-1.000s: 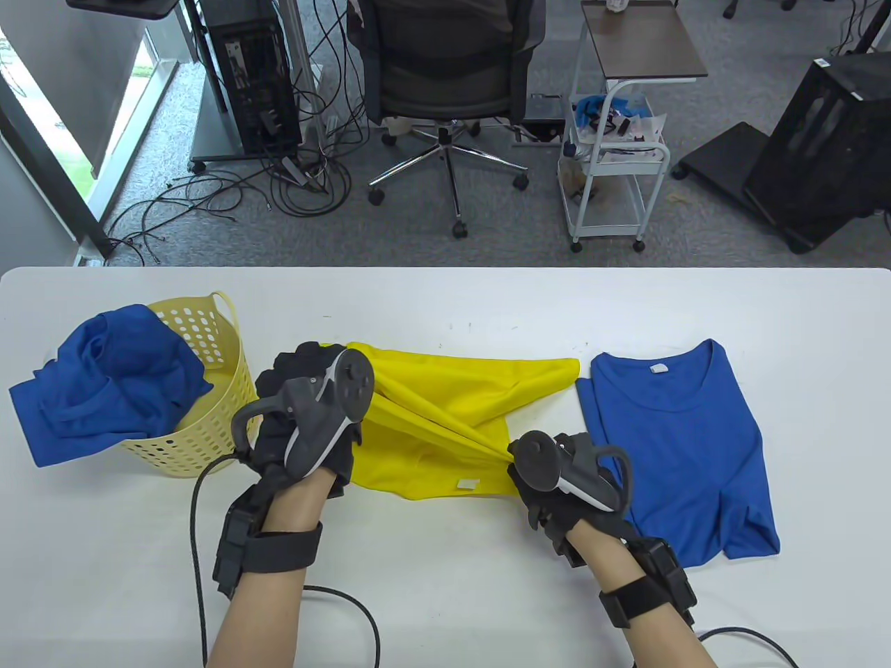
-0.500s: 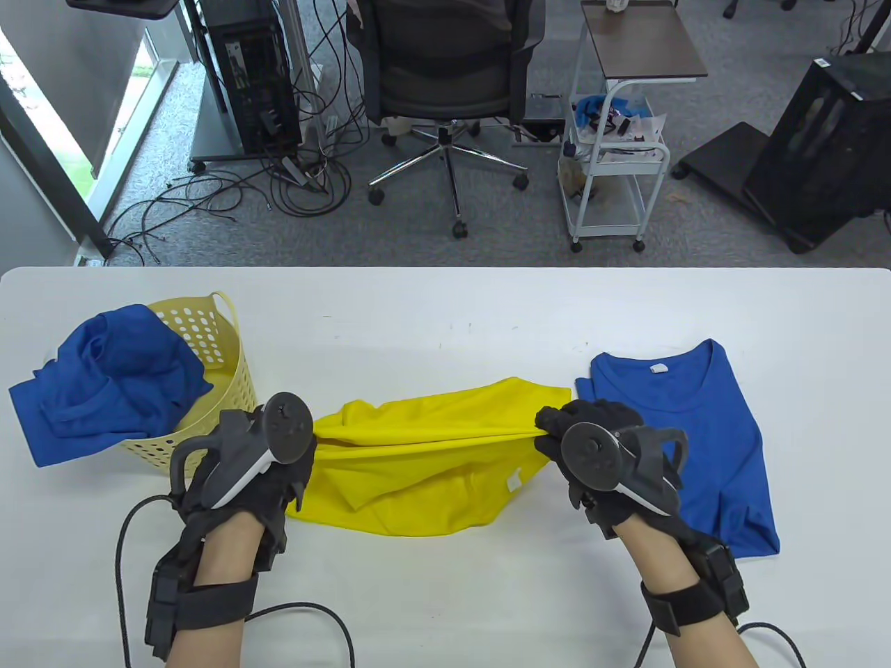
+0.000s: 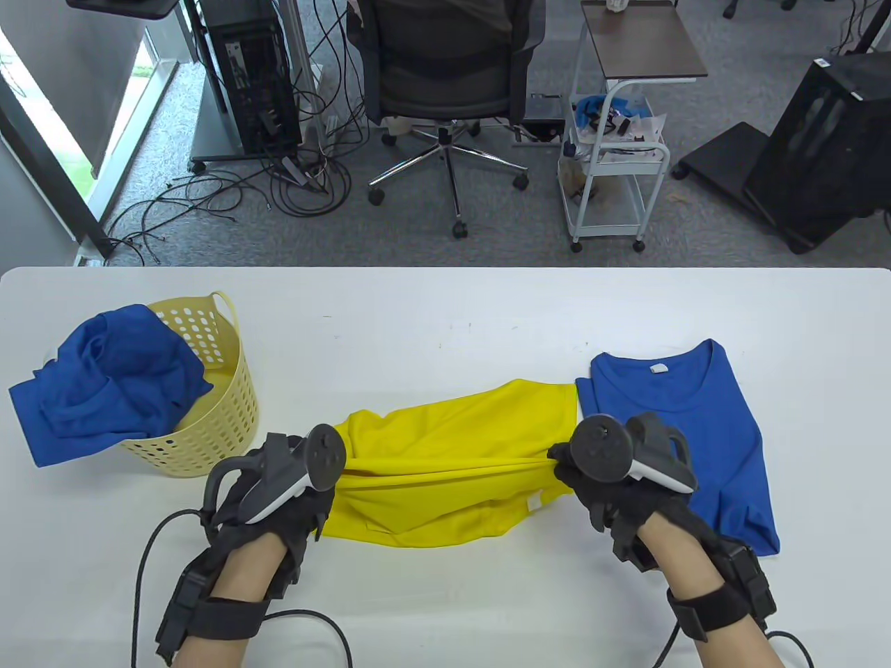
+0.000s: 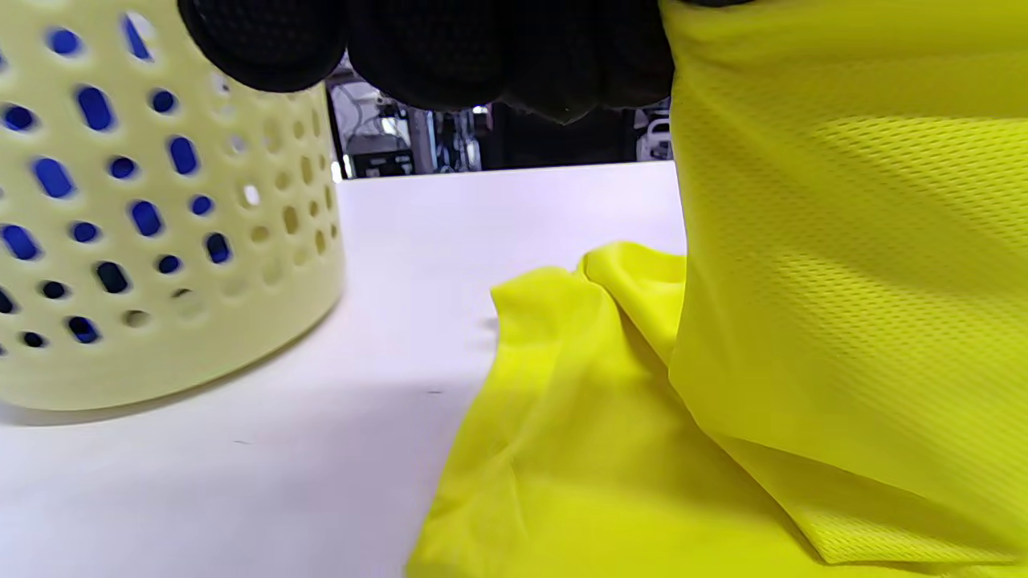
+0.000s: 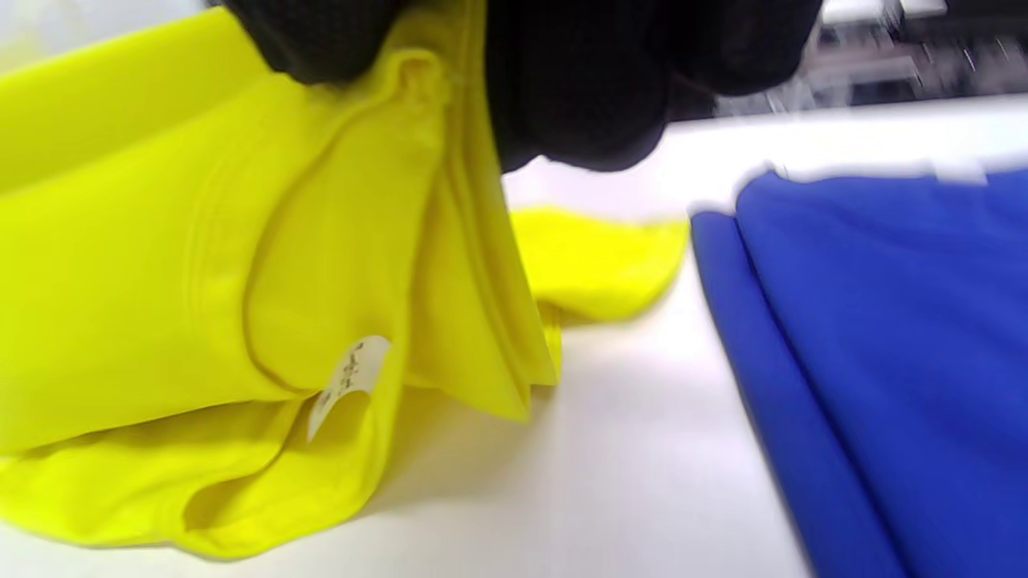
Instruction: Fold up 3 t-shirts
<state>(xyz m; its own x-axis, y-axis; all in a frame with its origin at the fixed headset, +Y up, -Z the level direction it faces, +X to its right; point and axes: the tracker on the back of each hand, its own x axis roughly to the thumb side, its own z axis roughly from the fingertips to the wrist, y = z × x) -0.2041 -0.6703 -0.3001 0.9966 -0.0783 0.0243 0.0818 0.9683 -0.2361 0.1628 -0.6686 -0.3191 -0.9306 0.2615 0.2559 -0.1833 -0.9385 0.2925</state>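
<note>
Hands, left (image 3: 278, 487) and right (image 3: 612, 480), grip yellow shirt (image 3: 452, 466); right wrist view reveals its label (image 5: 347, 381).

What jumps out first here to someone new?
The yellow shirt at the table's near middle, stretched taut between the left hand and right hand, which grip its two ends. Next, a blue shirt lying flat to its right, and another blue shirt spilling from a pale yellow basket on the left.
</note>
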